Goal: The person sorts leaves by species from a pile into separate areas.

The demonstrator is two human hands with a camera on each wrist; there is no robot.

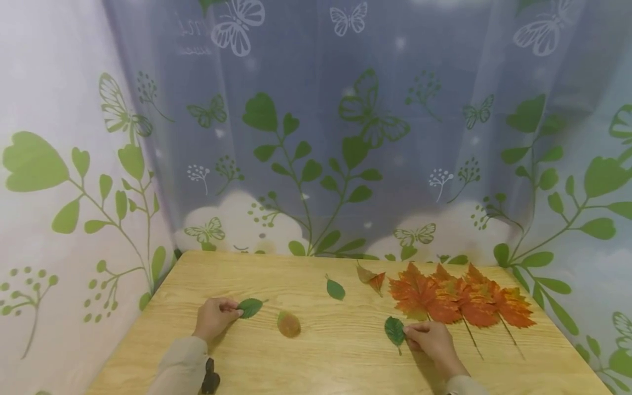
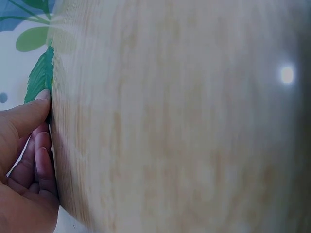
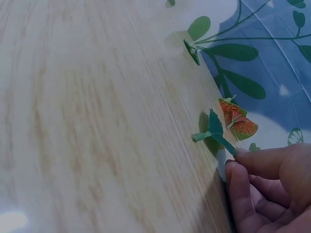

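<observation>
Between thumb and fingers my left hand (image 1: 215, 318) pinches a green leaf (image 1: 250, 308) near the table's left side; the left wrist view shows the thumb pressed on that leaf (image 2: 41, 75). On the right, my right hand (image 1: 433, 343) pinches another green leaf (image 1: 394, 331) by its edge, its short stem pointing toward me. In the right wrist view this leaf (image 3: 215, 126) stands close over the tabletop and casts a shadow. A brownish-orange round leaf (image 1: 288, 325) lies between the hands. Farther back lies a third green leaf (image 1: 335, 288), beside a folded orange-green leaf (image 1: 371, 277).
Several orange maple leaves (image 1: 461, 296) with dark stems overlap in a row at the table's right. The wooden table (image 1: 316, 367) meets a curtain (image 1: 316, 164) printed with plants and butterflies at its back edge. A small dark object (image 1: 210, 377) sits by the left sleeve.
</observation>
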